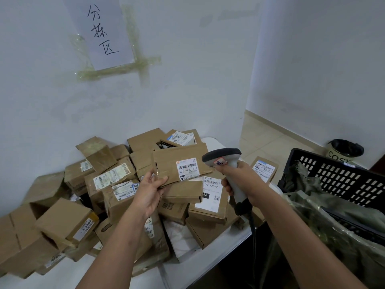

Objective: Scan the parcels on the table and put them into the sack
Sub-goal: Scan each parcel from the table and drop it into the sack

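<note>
Left hand grips a flat cardboard parcel by its left end, held above the parcel heap on the surface. Right hand grips the scanner beside its label. Sack lies off the surface's right edge.

White walls bearing a taped paper sign; beige tiled floor.
</note>
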